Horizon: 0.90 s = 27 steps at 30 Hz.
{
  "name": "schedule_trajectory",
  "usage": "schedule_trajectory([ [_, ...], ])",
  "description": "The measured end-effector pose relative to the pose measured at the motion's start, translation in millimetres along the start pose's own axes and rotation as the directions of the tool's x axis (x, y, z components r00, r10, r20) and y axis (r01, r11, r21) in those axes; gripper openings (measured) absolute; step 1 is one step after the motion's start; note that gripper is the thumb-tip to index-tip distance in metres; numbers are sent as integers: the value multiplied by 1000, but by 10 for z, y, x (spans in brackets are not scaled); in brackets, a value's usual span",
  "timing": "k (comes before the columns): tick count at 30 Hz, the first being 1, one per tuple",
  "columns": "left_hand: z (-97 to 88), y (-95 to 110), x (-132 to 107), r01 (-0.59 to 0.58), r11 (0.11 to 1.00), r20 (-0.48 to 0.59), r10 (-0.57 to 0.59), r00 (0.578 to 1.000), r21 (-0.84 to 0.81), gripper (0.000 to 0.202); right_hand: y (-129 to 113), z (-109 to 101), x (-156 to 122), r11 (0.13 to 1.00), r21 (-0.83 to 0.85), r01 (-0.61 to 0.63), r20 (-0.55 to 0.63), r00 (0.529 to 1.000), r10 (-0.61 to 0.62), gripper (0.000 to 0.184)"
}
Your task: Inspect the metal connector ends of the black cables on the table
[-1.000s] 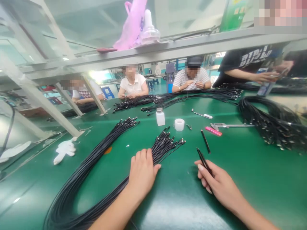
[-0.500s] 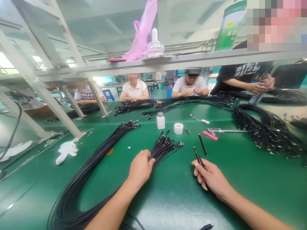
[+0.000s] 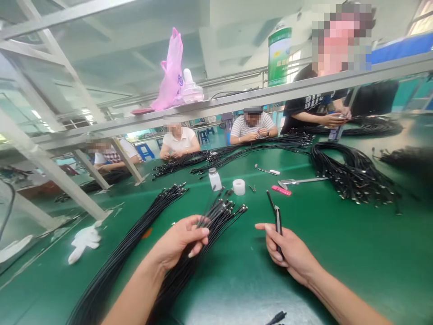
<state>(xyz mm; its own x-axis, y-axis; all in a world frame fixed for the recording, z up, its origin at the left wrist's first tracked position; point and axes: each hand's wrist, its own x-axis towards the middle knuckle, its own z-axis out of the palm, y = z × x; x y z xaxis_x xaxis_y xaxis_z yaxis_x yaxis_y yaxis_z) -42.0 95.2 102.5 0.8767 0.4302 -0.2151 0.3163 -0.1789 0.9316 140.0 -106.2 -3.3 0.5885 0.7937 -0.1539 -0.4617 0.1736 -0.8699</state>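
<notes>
My left hand (image 3: 184, 237) is closed in a pinch beside a bundle of black cables (image 3: 219, 228). A cable end, smeared by motion, shows at its fingertips. The bundle's metal-tipped connectors fan out on the green table, and the bundle runs back under my left forearm. My right hand (image 3: 287, 246) grips a slim black tool (image 3: 278, 221) with a greyish upper part, perhaps tweezers. It is held upright, and the index finger points left. Just behind it lies a thin black stick (image 3: 270, 203).
Beyond the hands are a white bottle (image 3: 215, 180), a tape roll (image 3: 238, 187), a pink cutter (image 3: 281, 190) and calipers (image 3: 304, 181). A coiled cable bundle (image 3: 352, 171) lies right, a white glove (image 3: 84, 243) left. A shelf (image 3: 230, 100) crosses above; several co-workers sit or stand opposite.
My left hand has come off the bundle's top and moved left, fingers now pinched at a cable end. My right hand has tilted the black tool more upright. The camera view has turned and tilted.
</notes>
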Motion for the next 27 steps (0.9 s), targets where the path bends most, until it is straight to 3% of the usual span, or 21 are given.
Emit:
schedule_trajectory([
  [5, 487, 80, 233, 56, 998, 205, -60, 977, 26, 33, -42, 10, 10, 990, 119, 72, -48, 997, -67, 47],
  [8, 804, 38, 372, 42, 997, 249, -56, 967, 60, 22, -64, -54, 51, 982, 123, 141, -122, 984, -127, 47],
  [11, 995, -47, 430, 52, 996, 263, -67, 963, 66, 19, -79, -89, 56, 974, 59, 217, -144, 968, -206, 48],
  [15, 1076, -131, 423, 94, 995, 263, -102, 959, 40, 16, -105, -56, -7, 955, -112, 274, -36, 959, -280, 49],
  [19, 1130, -152, 396, 120, 993, 270, -112, 956, -11, 13, -160, -41, -74, 917, -260, 301, 122, 953, -278, 47],
  [27, 1270, -248, 313, 171, 976, 359, -112, 927, -136, 17, -174, 17, -154, 887, -331, 323, 295, 928, -228, 46],
])
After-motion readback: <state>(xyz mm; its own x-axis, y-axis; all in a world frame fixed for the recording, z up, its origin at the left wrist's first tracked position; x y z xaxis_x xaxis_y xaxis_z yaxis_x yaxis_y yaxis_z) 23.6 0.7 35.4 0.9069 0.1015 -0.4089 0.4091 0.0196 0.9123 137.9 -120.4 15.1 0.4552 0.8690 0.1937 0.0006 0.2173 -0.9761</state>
